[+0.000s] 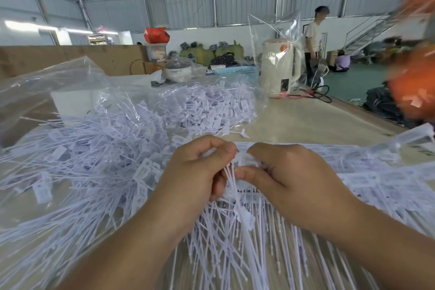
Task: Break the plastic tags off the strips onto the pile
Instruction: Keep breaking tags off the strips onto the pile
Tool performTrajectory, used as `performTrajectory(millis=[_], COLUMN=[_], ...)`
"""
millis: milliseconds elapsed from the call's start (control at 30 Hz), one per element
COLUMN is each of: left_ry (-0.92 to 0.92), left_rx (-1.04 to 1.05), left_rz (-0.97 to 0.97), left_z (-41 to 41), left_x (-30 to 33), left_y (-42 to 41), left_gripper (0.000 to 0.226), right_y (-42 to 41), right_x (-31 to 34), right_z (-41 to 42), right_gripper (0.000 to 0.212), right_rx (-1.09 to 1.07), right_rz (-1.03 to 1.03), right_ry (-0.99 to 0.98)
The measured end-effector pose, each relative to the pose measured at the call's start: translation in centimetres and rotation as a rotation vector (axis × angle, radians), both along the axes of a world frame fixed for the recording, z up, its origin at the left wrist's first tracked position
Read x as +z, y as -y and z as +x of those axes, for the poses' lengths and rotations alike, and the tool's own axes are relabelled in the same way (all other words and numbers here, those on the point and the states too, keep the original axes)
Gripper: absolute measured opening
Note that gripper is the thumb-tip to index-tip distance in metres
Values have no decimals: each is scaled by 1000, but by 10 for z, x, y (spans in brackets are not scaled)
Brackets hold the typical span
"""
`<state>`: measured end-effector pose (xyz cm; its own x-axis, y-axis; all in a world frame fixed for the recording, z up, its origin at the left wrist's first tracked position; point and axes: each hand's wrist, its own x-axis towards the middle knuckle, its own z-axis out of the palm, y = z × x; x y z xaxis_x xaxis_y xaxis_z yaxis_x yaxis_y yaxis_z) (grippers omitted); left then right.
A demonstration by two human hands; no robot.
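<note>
Step in hand, as I judge it: snapping tags off the end of a strip, centre of frame, low.

Left hand (200,169): fingers curled, thumb and forefinger pinched together on a small bunch of white plastic tags (231,176), their thin tails hanging down below the grip.

Right hand (289,179): fingers curled over, thumb pressed in, clamped on the end of the strip (353,167), which runs off toward the right edge. The two hands nearly touch at the fingertips; the break point sits between them, partly hidden.

Pile (94,153) of loose tags spreads across the left half of the frame, on clear plastic sheeting, just beside the left hand.

Next move likely calls for a twist or pull apart at the pinch, then dropping the freed tags leftward onto the pile. How many are already detached, I cannot tell.

Cream kettle (280,68) upper centre-right, well apart.
</note>
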<state>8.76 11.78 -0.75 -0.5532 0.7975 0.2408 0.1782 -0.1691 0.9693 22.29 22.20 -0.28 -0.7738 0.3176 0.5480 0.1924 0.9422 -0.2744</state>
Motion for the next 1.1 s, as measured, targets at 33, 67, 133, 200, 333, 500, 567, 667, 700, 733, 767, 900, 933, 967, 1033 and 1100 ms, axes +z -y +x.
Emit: performTrajectory(millis=[33,67,133,200,333,500,567,667,700,733,767,900,933,967,1033,1100], left_ry=[19,42,104,160,231,381,499,572,529,462,380,142,78,11,-86,-139], left_rx=[7,12,18,16,9,-60,-83,-29,-1,20,27,-36,-39,-41,-51,-74], left_rz=[12,27,73,116,134,129,106,93,103,107,101,16,-21,-59,-113,-148], left_z=[1,2,5,8,11,11,4,-14,-18,-20,-20,-6,-3,0,2,2], left_x=[-1,-1,-1,0,0,3,6,13,14,13,11,0,-1,-1,-1,-1], left_y=[0,-1,-2,-2,-2,-2,-1,4,5,5,4,0,1,1,2,3], left_gripper=[18,17,17,17,18,18,22,19,17,17,18,22,21,20,18,21], right_y=[2,4,7,9,12,15,9,-7,-10,-12,-12,-2,-1,0,-1,-2], right_x=[-1,-1,-3,-6,-8,-7,-4,7,10,11,11,2,-1,-4,-5,-6], right_z=[-1,-1,-2,-3,-3,-6,-3,6,9,10,10,2,1,1,1,0], right_gripper=[42,42,44,45,39,31,33,39,41,41,39,59,67,71,75,76], right_rx=[-12,-24,-37,-48,-65,-50,-64,-119,-109,-81,-37,110,141,177,242,271], right_rz=[3,11,18,27,50,117,127,103,73,35,-2,-53,-42,-29,-23,-32], right_ry=[-14,-23,-50,-103,-175,-280,-350,-428,-432,-415,-380,-42,40,95,155,195])
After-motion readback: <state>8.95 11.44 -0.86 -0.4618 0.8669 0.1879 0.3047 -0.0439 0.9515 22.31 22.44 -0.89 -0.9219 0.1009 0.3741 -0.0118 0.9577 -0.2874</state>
